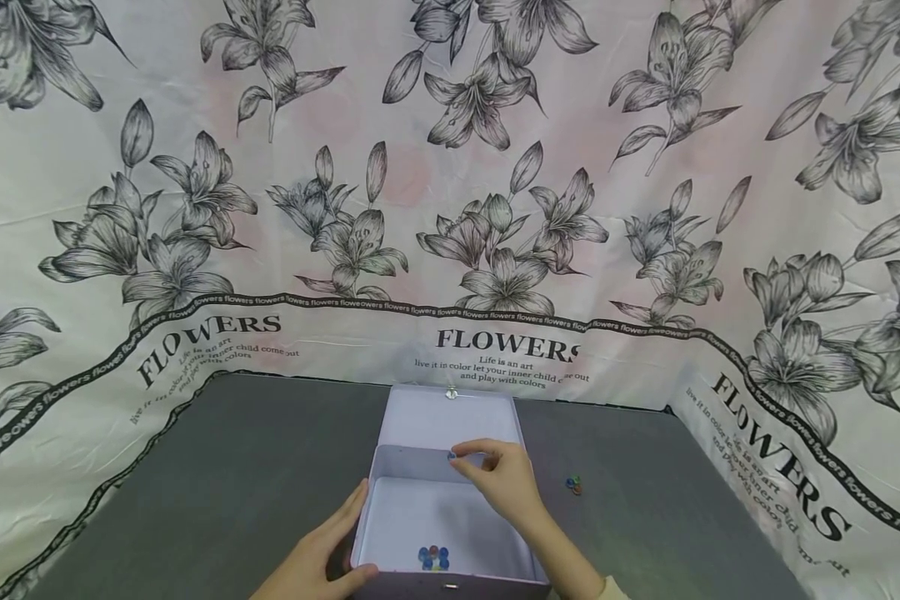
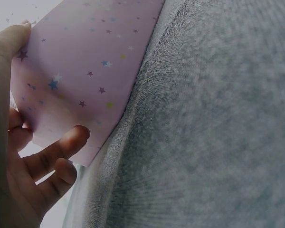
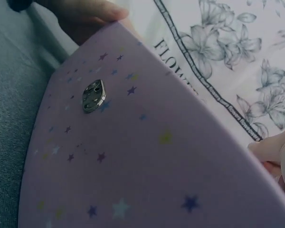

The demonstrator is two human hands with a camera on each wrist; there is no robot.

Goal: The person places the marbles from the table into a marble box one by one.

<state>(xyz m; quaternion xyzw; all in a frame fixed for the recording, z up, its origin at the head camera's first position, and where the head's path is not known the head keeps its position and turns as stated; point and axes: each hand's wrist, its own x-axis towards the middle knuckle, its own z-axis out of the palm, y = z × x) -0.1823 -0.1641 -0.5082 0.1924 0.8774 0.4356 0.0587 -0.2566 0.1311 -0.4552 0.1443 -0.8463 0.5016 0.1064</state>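
Note:
A pale lilac box [image 1: 365, 521] stands with its lid [image 1: 450, 417] swung back. My left hand [image 1: 317, 546] holds the box at its near left corner, thumb at the front rim and fingers along the left side. Star prints cover its outer wall [image 2: 80, 71] in the left wrist view. Above the box's inside, my right hand [image 1: 506, 475] pinches a small blue marble [image 1: 452, 456] between thumb and fingertips. Several blue and reddish marbles [image 1: 433, 554] lie together inside, near the front wall.
A few coloured marbles [image 1: 574, 484] lie on the dark grey table [image 1: 270, 450] to the right of the box. A metal clasp [image 3: 93, 96] sits on the box's front. Behind the table hangs a flower-printed cloth [image 1: 360, 250], which also borders both sides.

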